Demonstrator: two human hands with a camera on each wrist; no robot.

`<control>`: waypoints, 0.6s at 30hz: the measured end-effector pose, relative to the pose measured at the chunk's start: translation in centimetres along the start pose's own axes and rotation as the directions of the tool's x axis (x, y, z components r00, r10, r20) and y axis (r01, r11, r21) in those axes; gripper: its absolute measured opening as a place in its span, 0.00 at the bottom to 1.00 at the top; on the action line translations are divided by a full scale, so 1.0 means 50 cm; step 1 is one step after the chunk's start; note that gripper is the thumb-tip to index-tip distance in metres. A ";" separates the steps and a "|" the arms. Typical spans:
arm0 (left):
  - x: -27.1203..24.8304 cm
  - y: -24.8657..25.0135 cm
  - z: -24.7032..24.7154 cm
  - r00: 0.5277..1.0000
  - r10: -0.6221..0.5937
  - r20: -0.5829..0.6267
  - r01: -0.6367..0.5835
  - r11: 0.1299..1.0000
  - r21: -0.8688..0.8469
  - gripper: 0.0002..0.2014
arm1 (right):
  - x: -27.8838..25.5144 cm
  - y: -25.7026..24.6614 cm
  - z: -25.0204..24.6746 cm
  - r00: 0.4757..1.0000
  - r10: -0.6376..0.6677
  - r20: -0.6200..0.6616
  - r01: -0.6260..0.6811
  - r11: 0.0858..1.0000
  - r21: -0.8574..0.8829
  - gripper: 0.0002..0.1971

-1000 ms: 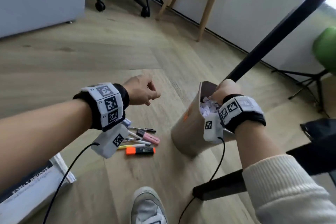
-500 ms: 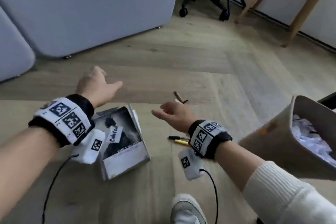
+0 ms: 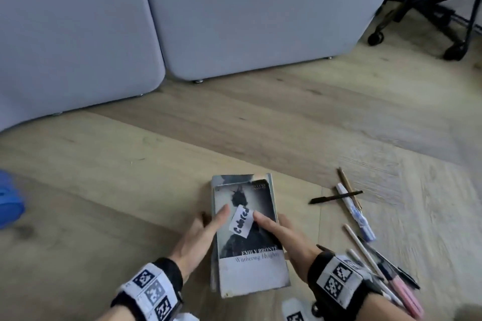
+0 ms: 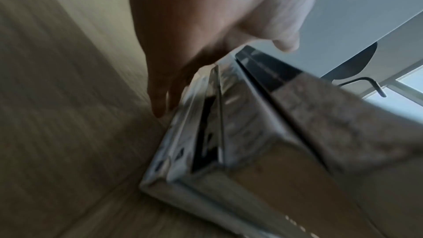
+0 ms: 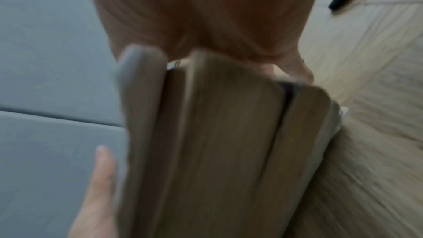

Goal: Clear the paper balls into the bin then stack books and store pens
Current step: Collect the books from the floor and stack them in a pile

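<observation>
A stack of books [image 3: 250,268] lies on the wooden floor, topped by a grey paperback with a white label [image 3: 241,220]. My left hand [image 3: 212,216] grips the stack's left side, thumb on the cover and fingers down the edge. My right hand [image 3: 271,219] grips the right side the same way. The left wrist view shows my fingers [image 4: 160,104] reaching the floor beside the books [image 4: 251,133]. Blurred page edges of the books [image 5: 217,133] fill the right wrist view. Several pens lie to the right, among them a black pen [image 3: 336,197], a white-blue pen [image 3: 354,212] and a pink highlighter [image 3: 407,294].
Grey padded panels [image 3: 234,21] stand on the floor just behind the books. A wheeled chair base [image 3: 453,52] is at the back right. A blue object [image 3: 9,198] sits at the left edge. The bin is out of view.
The view has swung left, away from the bin. My right hand left the bin, and both hands came down and took hold of the book stack's sides.
</observation>
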State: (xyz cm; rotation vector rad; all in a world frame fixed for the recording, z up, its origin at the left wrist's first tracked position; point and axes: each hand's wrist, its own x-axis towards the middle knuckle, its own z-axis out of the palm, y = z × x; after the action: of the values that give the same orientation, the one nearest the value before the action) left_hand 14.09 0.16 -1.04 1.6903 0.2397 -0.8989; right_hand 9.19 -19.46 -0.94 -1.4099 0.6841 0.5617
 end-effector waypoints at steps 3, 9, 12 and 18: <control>-0.007 0.017 0.028 0.995 0.029 0.098 -0.016 0.991 -0.131 0.33 | 0.035 0.030 -0.014 0.995 0.068 0.071 -0.080 0.980 0.184 0.38; 0.020 0.030 0.021 0.997 -0.059 0.044 0.072 0.907 -0.416 0.42 | 0.058 0.026 -0.037 0.972 0.202 0.120 -0.229 0.928 0.296 0.33; 0.023 0.036 0.005 0.986 -0.099 0.136 0.151 0.875 -0.459 0.44 | 0.081 0.073 -0.067 0.999 0.020 -0.040 -0.014 0.989 0.150 0.54; 0.027 0.040 -0.013 0.975 0.068 0.210 0.061 0.833 -0.550 0.30 | 0.058 -0.019 -0.043 0.991 -0.087 0.106 0.074 0.990 0.122 0.40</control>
State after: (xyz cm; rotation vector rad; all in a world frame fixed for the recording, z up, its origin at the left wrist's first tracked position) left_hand 16.47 -0.30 -0.42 1.0388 0.3116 -0.8993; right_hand 11.68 -21.81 -2.45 -1.2809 0.5598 0.5233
